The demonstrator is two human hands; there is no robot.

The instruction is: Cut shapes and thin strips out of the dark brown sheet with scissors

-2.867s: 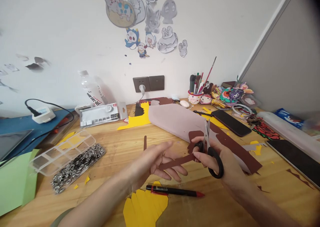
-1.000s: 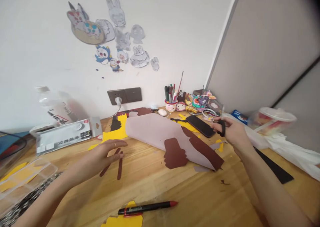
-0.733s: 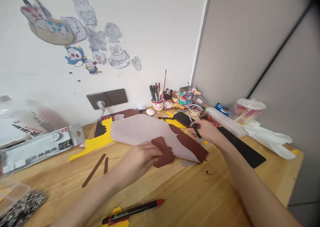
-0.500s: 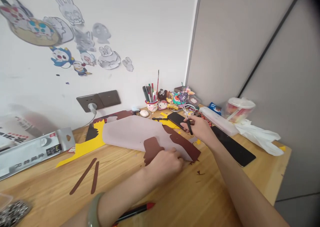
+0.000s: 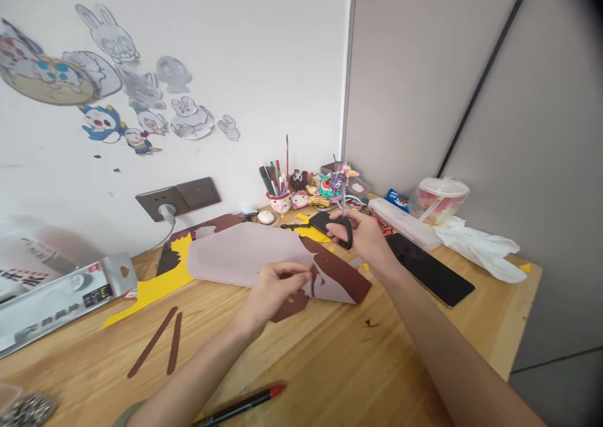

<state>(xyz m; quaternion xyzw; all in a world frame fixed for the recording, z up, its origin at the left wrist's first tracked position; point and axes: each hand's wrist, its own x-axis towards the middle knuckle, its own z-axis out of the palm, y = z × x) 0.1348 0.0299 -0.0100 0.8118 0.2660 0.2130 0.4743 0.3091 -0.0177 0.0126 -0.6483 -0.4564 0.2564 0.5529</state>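
My left hand pinches a brown paper cut-out and lifts it just off the wooden desk. My right hand is closed round black-handled scissors, blades pointing up, a little behind and right of the cut-out. A curled pale sheet with a brown underside lies between the hands and the wall. Two thin brown strips lie on the desk to the left.
A red-tipped black marker lies near the front edge. Yellow paper, a packaged ruler, a pen cup, two dark phones, a white case, a plastic tub and a white bag crowd the back and right.
My left hand set down the brown strips, reached right and picked the brown cut-out off the desk. My right hand swung away with the scissors, then came back toward it. The view panned right.
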